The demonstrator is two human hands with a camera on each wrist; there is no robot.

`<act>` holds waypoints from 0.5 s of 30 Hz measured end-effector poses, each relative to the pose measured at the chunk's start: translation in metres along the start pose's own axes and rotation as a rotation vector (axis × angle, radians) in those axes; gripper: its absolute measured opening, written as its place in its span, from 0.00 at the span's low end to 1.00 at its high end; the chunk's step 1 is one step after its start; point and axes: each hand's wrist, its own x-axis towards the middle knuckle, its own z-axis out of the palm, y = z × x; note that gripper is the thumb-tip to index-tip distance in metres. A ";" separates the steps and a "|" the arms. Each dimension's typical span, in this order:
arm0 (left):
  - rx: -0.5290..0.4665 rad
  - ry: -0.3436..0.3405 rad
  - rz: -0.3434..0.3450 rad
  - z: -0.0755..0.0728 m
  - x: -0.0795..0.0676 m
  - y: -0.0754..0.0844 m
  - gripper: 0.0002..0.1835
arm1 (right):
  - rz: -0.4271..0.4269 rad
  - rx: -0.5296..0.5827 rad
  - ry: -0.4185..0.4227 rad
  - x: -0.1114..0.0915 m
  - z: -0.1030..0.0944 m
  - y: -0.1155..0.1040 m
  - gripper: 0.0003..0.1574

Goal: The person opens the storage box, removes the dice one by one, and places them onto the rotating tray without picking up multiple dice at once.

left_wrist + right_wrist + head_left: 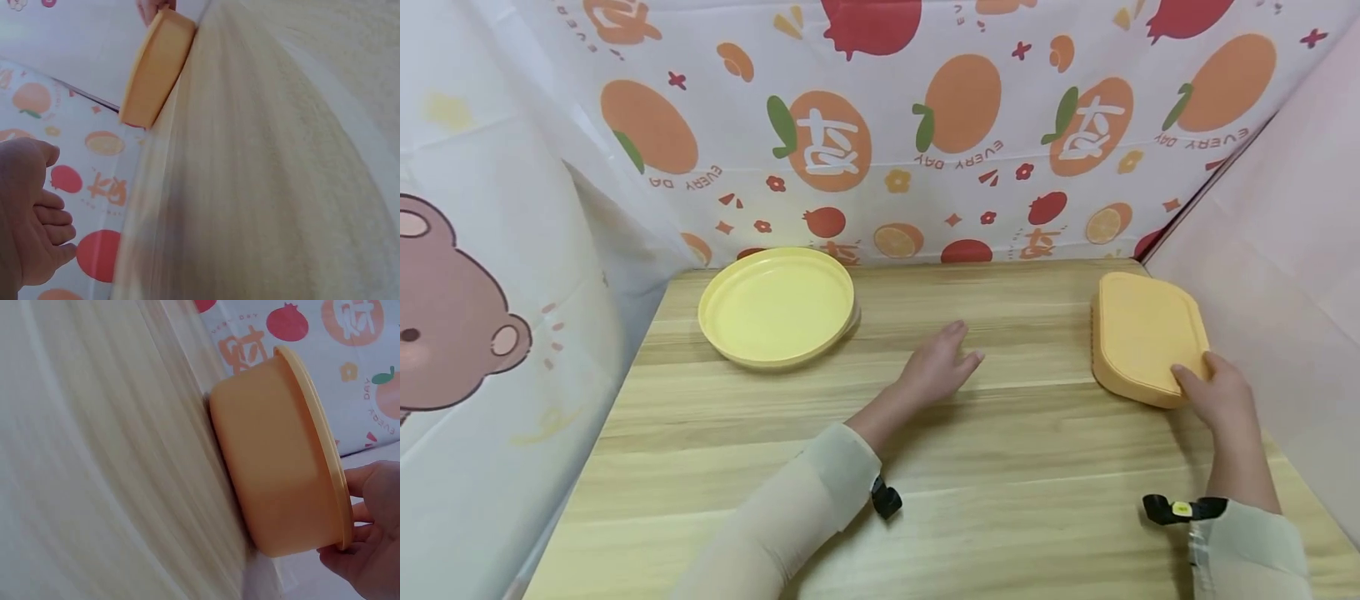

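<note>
An orange-yellow plastic container point(1152, 333) with rounded corners and a flat lid-like top stands at the right of the wooden table. My right hand point(1221, 392) grips its near right corner, the thumb on top and the fingers at the rim. In the right wrist view the container point(275, 456) shows its smooth side wall and projecting rim, with the right hand point(375, 531) at that rim. My left hand point(936, 367) is over the middle of the table, holding nothing, thumb apart from the fingers. The left wrist view shows this left hand point(31, 212) with fingers relaxed.
A round yellow tray-like dish point(778, 307) with a raised rim sits at the back left of the wooden table point(1000, 467). A fruit-printed curtain point(895, 192) hangs behind, and pale sheets point(1292, 275) flank both sides.
</note>
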 end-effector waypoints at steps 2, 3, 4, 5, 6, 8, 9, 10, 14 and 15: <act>-0.017 -0.003 -0.013 0.002 0.000 -0.001 0.34 | -0.012 0.016 0.013 0.001 0.006 -0.004 0.52; -0.025 -0.003 -0.023 0.003 0.000 -0.002 0.33 | -0.025 0.027 0.018 0.002 0.010 -0.007 0.52; -0.039 -0.004 -0.029 0.004 0.000 -0.003 0.33 | -0.040 0.041 0.018 0.003 0.014 -0.010 0.52; -0.051 -0.007 -0.035 0.005 0.001 -0.004 0.33 | -0.056 0.051 0.018 0.003 0.019 -0.015 0.51; -0.072 -0.006 -0.039 0.005 0.001 -0.005 0.33 | -0.069 0.065 0.013 0.004 0.024 -0.020 0.51; -0.104 -0.009 -0.046 0.007 0.001 -0.006 0.33 | -0.100 0.091 0.009 0.005 0.034 -0.033 0.50; -0.111 -0.006 -0.045 0.008 0.001 -0.007 0.32 | -0.114 0.102 0.006 0.005 0.040 -0.041 0.50; -0.125 -0.009 -0.047 0.009 0.001 -0.007 0.32 | -0.129 0.110 -0.001 0.005 0.045 -0.049 0.50; -0.151 -0.009 -0.055 0.008 -0.002 -0.008 0.32 | -0.205 0.122 -0.020 0.007 0.067 -0.082 0.49; -0.142 -0.006 -0.053 0.009 -0.002 -0.009 0.33 | -0.223 0.124 -0.023 0.008 0.072 -0.089 0.49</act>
